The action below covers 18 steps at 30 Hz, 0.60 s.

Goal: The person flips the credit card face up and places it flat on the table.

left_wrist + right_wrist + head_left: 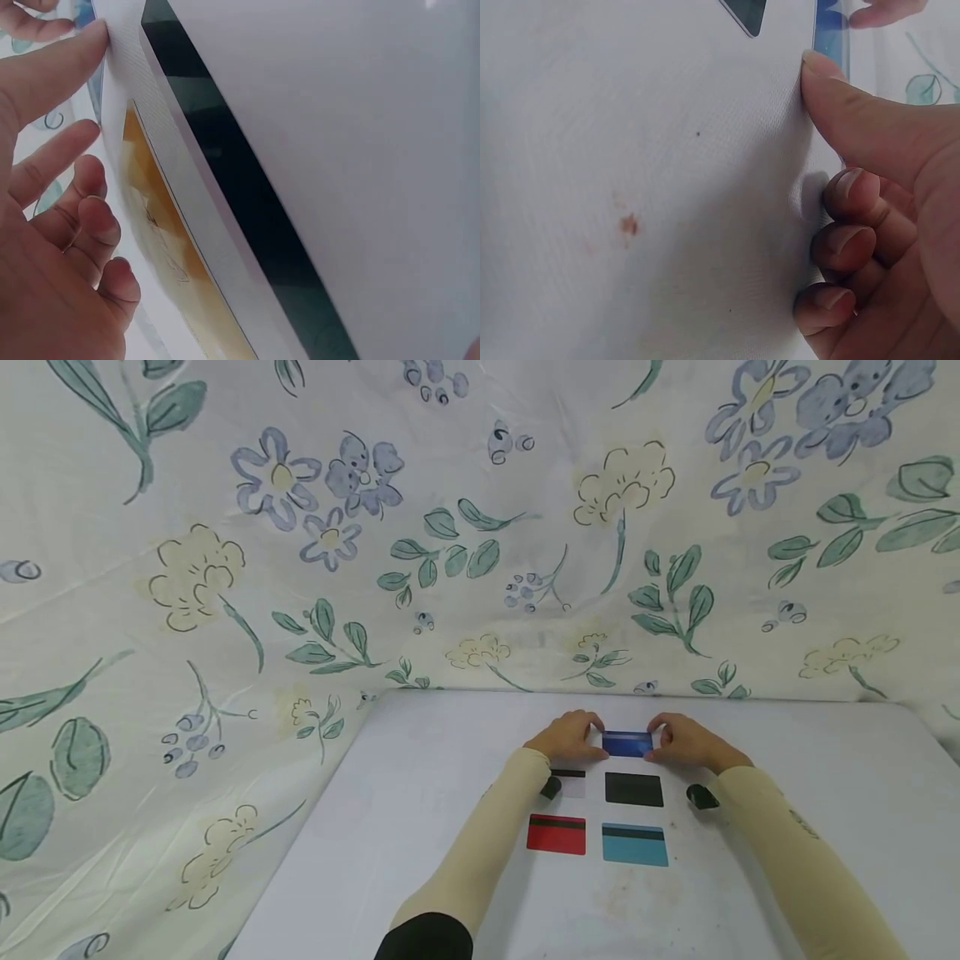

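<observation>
Near the far edge of the white table [825, 793] lies a blue card [627, 744], the farthest of the cards. My left hand [567, 737] pinches its left end between thumb and index finger. At the right end, the thumb and index finger of my right hand [693, 743] grip the card the same way. In the right wrist view my thumb [840, 97] presses at the edge of the blue card, the other fingers curled below it. Closer to me is a black card [634, 789], and beside it a pale card with a dark stripe [573, 783], partly hidden by the left wrist camera.
A red card [556, 835] and a light blue card [634, 845], each with a dark stripe, lie nearest to me. Brownish stains [622, 893] mark the tabletop in front of them. Behind the table hangs a flowered cloth [450, 593].
</observation>
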Motion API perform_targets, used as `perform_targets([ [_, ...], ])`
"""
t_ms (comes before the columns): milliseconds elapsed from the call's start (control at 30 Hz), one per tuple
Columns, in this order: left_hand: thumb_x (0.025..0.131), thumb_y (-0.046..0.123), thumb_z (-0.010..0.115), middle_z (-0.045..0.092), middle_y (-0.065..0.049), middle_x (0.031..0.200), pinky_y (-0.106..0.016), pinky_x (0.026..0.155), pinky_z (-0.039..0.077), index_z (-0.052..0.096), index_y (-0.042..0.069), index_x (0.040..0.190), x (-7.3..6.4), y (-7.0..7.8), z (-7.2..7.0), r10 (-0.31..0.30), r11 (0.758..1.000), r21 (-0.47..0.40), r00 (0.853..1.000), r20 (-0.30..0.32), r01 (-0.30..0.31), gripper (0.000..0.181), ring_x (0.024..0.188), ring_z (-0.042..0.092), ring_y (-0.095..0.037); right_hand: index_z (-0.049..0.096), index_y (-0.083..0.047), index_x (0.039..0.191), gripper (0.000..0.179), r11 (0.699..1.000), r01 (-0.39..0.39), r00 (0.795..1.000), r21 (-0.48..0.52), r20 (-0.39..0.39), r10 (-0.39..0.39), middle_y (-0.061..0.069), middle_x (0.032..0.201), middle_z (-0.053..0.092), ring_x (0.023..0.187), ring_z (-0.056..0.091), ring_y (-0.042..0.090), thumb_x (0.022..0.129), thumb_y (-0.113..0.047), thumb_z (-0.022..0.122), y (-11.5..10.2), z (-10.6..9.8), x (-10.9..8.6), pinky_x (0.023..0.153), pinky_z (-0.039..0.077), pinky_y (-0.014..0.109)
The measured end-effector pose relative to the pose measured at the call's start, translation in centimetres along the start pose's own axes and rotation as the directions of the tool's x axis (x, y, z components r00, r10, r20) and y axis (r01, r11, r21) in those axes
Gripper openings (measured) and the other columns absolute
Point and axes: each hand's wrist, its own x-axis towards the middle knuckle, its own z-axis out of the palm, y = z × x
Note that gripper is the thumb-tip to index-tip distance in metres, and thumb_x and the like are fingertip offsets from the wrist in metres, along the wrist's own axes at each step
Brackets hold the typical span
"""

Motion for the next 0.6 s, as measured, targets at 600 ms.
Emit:
perform_targets([
  [600, 0.095, 0.036, 0.074, 0.064, -0.004, 0.122, -0.03, 0.095, 0.05, 0.059, 0.017, 0.141, -0.17, 0.47, 0.37, -0.01, 0.999, 0.046, 1.0, -0.007, 0.01, 0.052, 0.104, 0.055, -0.015, 0.049, 0.004, 0.133, 0.054, 0.999, 0.027, 1.0, 0.034, -0.001, -0.027, 0.005, 0.083, 0.051, 0.077, 0.051, 0.018, 0.093, -0.02, 0.077, -0.13, 0.13, -0.11, 0.071, 0.042, 0.032],
])
